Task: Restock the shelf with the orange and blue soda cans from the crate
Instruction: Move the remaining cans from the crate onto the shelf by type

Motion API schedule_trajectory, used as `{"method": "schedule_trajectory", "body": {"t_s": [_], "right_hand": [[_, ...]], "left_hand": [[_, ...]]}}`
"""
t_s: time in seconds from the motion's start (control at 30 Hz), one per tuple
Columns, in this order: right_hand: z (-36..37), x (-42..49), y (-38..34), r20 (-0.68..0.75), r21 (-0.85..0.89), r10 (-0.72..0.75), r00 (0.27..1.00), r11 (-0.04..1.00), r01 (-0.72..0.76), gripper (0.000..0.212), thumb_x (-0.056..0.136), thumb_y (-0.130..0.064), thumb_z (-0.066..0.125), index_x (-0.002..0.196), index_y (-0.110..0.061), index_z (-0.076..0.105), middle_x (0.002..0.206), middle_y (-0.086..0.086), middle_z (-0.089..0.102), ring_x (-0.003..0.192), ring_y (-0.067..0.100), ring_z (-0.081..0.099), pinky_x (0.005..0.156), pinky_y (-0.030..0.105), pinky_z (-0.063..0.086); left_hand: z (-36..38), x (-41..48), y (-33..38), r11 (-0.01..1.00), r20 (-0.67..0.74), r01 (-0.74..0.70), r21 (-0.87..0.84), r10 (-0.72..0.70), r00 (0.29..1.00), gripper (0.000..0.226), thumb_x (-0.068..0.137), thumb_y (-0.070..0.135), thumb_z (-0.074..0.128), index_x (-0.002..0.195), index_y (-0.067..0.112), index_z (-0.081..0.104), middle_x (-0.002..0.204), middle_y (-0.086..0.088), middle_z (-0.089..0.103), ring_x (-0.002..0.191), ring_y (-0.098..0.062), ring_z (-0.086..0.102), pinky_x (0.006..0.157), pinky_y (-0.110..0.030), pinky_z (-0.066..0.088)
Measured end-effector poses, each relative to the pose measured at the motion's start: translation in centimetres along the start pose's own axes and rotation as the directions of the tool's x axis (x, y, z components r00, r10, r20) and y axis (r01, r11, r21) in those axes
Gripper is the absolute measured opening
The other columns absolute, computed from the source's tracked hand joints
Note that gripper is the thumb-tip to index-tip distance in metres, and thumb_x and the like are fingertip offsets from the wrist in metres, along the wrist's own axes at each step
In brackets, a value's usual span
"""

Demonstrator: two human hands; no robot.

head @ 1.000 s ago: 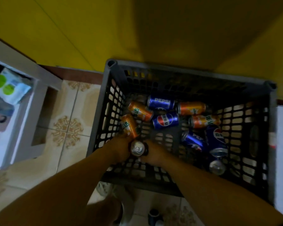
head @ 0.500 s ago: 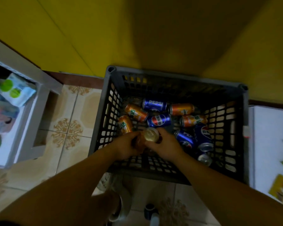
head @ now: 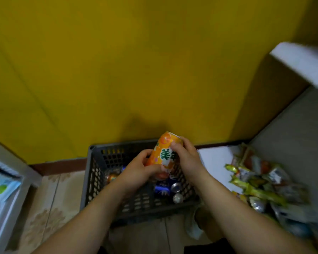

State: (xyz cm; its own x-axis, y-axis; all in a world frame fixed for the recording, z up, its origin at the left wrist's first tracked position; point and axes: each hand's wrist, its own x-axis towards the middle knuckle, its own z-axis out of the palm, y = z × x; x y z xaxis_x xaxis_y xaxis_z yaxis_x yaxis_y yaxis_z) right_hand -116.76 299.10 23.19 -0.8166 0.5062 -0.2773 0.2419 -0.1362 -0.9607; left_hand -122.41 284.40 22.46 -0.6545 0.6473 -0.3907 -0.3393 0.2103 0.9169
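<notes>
Two bare forearms reach up from the bottom of the frame, over a tiled floor, and meet just below the centre. The left hand wraps its fingers round the lower end of an orange can. The right hand curls thumb and fingers round the upper half, so both hands grip the one can. It is held in the air above a dark plastic crate, nearly upright with its upper end leaning slightly right, touching nothing but the hands. The two-handed hold looks meant to steady and turn the can before it goes to a shelf, though that is a guess. The can is bright orange with a pale band, green lettering and an orange-slice picture near its upper end, and no dent shows. Below it, on the crate's lattice bottom, a blue can lies on its side beside two silver can ends. A second orange can lies at the left, partly hidden by the left wrist. Just right of the crate is a white shelf carrying a heap of snack packets; its bare part nearest the crate seems the likely spot for cans. A plain yellow wall fills the upper frame.
</notes>
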Motion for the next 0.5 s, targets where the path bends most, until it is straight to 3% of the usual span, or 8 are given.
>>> {"method": "schedule_trajectory", "body": {"t_s": [0.1, 0.2, 0.27, 0.37, 0.43, 0.5], "right_hand": [[-3.1, -3.4, -5.3, -0.126, -0.022, -0.106, 0.986, 0.994, 0.104, 0.047, 0.070, -0.040, 0.073, 0.107, -0.014, 0.061, 0.100, 0.009, 0.068, 0.082, 0.019, 0.067, 0.069, 0.033, 0.055], [-6.8, -7.2, -9.7, -0.277, -0.106, -0.241, 0.930, 0.970, 0.219, 0.035, 0.078, -0.038, 0.077, 0.103, -0.021, 0.059, 0.099, 0.002, 0.069, 0.087, 0.016, 0.067, 0.076, 0.033, 0.056], [-9.6, -9.8, -12.0, -0.303, -0.139, -0.312, 0.900, 0.949, 0.282, 0.035, 0.082, -0.034, 0.073, 0.110, -0.021, 0.057, 0.103, 0.001, 0.068, 0.090, 0.014, 0.066, 0.079, 0.032, 0.055], [-14.2, -14.1, -15.0, -0.290, -0.207, -0.357, 0.888, 0.929, 0.306, 0.051, 0.080, -0.029, 0.075, 0.123, -0.026, 0.048, 0.108, -0.001, 0.064, 0.094, 0.015, 0.066, 0.080, 0.034, 0.055], [-17.1, -17.1, -16.4, -0.353, -0.227, -0.372, 0.858, 0.924, 0.307, 0.062, 0.068, -0.037, 0.079, 0.122, -0.030, 0.048, 0.108, -0.001, 0.065, 0.095, 0.018, 0.068, 0.083, 0.042, 0.057], [-19.7, -19.9, -17.5, -0.437, -0.235, -0.384, 0.813, 0.921, 0.309, 0.074, 0.053, -0.049, 0.078, 0.119, -0.033, 0.049, 0.108, -0.001, 0.065, 0.095, 0.021, 0.069, 0.083, 0.048, 0.058]], "left_hand": [[3.7, -2.3, 4.3, 0.997, 0.116, -0.078, -0.020, 0.079, 0.990, 0.062, 0.058, 0.024, 0.075, 0.117, 0.023, 0.054, 0.105, -0.005, 0.069, 0.094, -0.024, 0.069, 0.087, -0.046, 0.054], [8.1, -4.6, 8.5, 0.968, 0.172, -0.245, 0.053, 0.232, 0.957, 0.076, 0.045, 0.023, 0.082, 0.116, 0.025, 0.054, 0.104, 0.001, 0.070, 0.093, -0.013, 0.069, 0.082, -0.029, 0.054], [11.2, -6.1, 10.9, 0.936, 0.205, -0.334, 0.109, 0.308, 0.929, 0.089, 0.038, 0.027, 0.082, 0.121, 0.020, 0.051, 0.107, 0.001, 0.067, 0.091, -0.010, 0.068, 0.082, -0.024, 0.053], [16.2, -7.9, 13.8, 0.890, 0.287, -0.436, 0.133, 0.387, 0.877, 0.070, 0.063, 0.007, 0.083, 0.122, 0.020, 0.047, 0.102, 0.006, 0.063, 0.084, -0.003, 0.063, 0.066, -0.010, 0.051], [19.3, -8.6, 15.3, 0.871, 0.365, -0.473, 0.136, 0.400, 0.841, 0.059, 0.075, 0.000, 0.074, 0.123, 0.022, 0.048, 0.102, 0.007, 0.063, 0.088, -0.004, 0.063, 0.072, -0.014, 0.054], [22.4, -8.9, 16.2, 0.868, 0.462, -0.482, 0.119, 0.381, 0.801, 0.061, 0.076, 0.003, 0.074, 0.129, 0.017, 0.049, 0.107, 0.002, 0.065, 0.097, -0.014, 0.065, 0.090, -0.032, 0.054]]}}
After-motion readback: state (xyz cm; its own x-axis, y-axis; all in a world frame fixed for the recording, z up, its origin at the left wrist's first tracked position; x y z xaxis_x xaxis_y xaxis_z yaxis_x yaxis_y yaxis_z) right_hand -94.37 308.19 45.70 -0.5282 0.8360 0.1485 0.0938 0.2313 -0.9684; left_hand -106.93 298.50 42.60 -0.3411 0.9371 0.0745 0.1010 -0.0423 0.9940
